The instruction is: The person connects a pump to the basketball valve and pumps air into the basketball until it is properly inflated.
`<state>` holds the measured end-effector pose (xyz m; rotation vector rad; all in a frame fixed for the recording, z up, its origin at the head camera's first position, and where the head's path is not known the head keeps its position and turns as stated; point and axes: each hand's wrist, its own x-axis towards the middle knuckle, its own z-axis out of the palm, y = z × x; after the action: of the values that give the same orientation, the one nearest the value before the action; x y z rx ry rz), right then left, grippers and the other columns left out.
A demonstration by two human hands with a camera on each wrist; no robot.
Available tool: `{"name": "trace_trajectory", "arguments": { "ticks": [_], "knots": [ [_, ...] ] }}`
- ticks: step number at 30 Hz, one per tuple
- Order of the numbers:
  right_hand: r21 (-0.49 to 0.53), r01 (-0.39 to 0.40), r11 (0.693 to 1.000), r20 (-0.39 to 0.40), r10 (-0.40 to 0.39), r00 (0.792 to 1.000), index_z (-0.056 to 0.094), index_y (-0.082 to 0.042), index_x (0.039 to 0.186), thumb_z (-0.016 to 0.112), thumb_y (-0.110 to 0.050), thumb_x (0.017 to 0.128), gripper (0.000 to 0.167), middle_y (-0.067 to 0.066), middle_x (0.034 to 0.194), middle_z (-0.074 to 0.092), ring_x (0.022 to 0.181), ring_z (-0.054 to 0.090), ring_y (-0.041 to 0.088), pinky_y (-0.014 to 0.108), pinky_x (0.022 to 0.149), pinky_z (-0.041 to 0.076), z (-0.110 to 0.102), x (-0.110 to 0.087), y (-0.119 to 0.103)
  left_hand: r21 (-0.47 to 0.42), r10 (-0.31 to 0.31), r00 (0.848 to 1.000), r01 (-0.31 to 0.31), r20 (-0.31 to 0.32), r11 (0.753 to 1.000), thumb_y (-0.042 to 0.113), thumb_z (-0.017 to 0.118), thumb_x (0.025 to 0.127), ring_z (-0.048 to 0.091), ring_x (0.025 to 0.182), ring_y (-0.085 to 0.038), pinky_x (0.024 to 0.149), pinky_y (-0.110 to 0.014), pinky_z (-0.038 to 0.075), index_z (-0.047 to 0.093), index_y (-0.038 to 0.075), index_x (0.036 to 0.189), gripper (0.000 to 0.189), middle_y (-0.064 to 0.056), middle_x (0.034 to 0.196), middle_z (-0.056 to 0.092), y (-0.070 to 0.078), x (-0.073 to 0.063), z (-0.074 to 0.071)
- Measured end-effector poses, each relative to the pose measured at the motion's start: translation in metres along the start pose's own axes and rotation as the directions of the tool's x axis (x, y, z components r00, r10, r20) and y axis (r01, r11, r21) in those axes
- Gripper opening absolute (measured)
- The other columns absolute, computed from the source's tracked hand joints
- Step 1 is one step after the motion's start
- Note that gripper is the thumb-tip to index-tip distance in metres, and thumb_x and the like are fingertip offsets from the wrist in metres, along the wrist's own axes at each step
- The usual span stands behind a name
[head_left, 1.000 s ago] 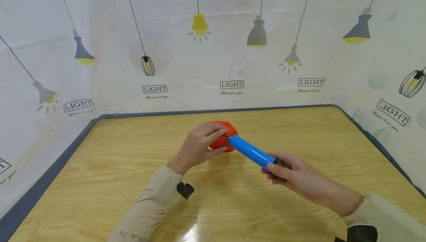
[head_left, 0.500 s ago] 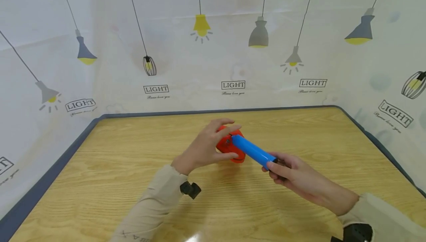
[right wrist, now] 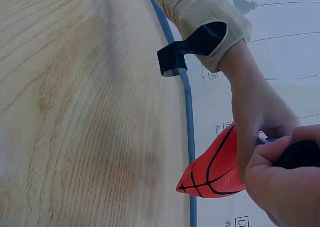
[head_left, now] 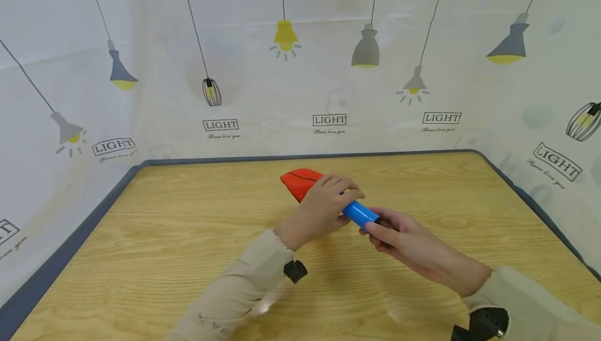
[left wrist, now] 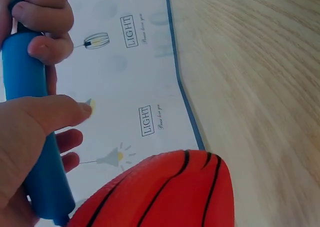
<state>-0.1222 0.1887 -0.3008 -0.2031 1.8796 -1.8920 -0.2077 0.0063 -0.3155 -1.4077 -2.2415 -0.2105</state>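
Note:
A soft red ball with black seam lines (head_left: 298,182) looks partly deflated, its free end pointing to the far left. One end of a blue hand pump (head_left: 360,215) meets it. My left hand (head_left: 321,208) is wrapped round the pump's barrel close to the ball, covering the joint in the head view; the left wrist view shows the thumb lying across the blue tube (left wrist: 24,67). My right hand (head_left: 406,239) grips the other end, fingers curled round the black handle (right wrist: 300,156). Ball and pump are held above the table.
The wood-grain table (head_left: 164,257) spreads beneath both hands. A dark blue edge strip (head_left: 263,158) runs along its back and sides. Behind stands a white sheet (head_left: 253,80) printed with lamps and lettering. Dark camera mounts (head_left: 296,271) sit at the wrists.
My left hand has left the ball, moved right and taken hold of the pump's barrel. The ball has swung to the left, its limp end now showing. The right hand has shifted slightly left.

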Motion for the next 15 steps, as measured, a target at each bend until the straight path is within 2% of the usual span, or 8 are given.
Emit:
{"name": "trace_trajectory", "arguments": {
  "ticks": [4, 8, 11, 15],
  "knots": [
    [-0.005, 0.023, 1.0, 0.006, -0.023, 1.0, 0.017, 0.007, 0.133, 0.046, -0.025, 0.092, 0.06, 0.014, 0.104, 0.045, 0.081, 0.042, 0.015, 0.024, 0.071, 0.039, 0.004, 0.002, 0.002, 0.084, 0.006, 0.999, -0.002, -0.046, 0.996, 0.022, 0.068, 0.075, 0.057, 0.078, -0.012, 0.078, -0.026, 0.043, 0.062, 0.014, 0.083, 0.013, 0.002, 0.08, 0.061, -0.001, 0.001, 0.005],
    [-0.007, 0.028, 1.0, 0.012, -0.028, 1.0, 0.017, 0.006, 0.133, 0.046, -0.025, 0.092, 0.059, 0.011, 0.101, 0.048, 0.079, 0.042, 0.014, 0.023, 0.069, 0.038, 0.008, 0.003, 0.004, 0.182, 0.044, 0.997, -0.032, -0.061, 0.983, 0.023, 0.065, 0.075, 0.056, 0.064, -0.009, 0.06, -0.022, 0.042, 0.061, 0.015, 0.077, 0.01, 0.004, 0.071, 0.059, -0.003, 0.0, 0.008],
    [-0.025, 0.037, 0.999, 0.004, -0.037, 0.999, 0.017, 0.004, 0.133, 0.046, -0.025, 0.092, 0.058, 0.011, 0.1, 0.049, 0.077, 0.042, 0.014, 0.023, 0.068, 0.038, 0.01, 0.003, 0.004, 0.212, 0.062, 0.996, -0.046, -0.067, 0.976, 0.023, 0.064, 0.074, 0.055, 0.061, -0.008, 0.056, -0.022, 0.042, 0.061, 0.015, 0.075, 0.009, 0.005, 0.069, 0.059, -0.004, 0.0, 0.009],
    [-0.044, 0.042, 0.998, -0.026, -0.043, 0.999, 0.017, 0.002, 0.134, 0.045, -0.025, 0.092, 0.057, 0.012, 0.102, 0.048, 0.076, 0.042, 0.014, 0.023, 0.067, 0.038, 0.013, 0.004, 0.0, 0.177, 0.076, 0.994, -0.06, -0.084, 0.982, 0.017, 0.064, 0.074, 0.057, 0.064, -0.01, 0.061, -0.022, 0.044, 0.062, 0.013, 0.075, 0.005, 0.004, 0.071, 0.06, -0.004, 0.001, 0.009]
  ]
}}
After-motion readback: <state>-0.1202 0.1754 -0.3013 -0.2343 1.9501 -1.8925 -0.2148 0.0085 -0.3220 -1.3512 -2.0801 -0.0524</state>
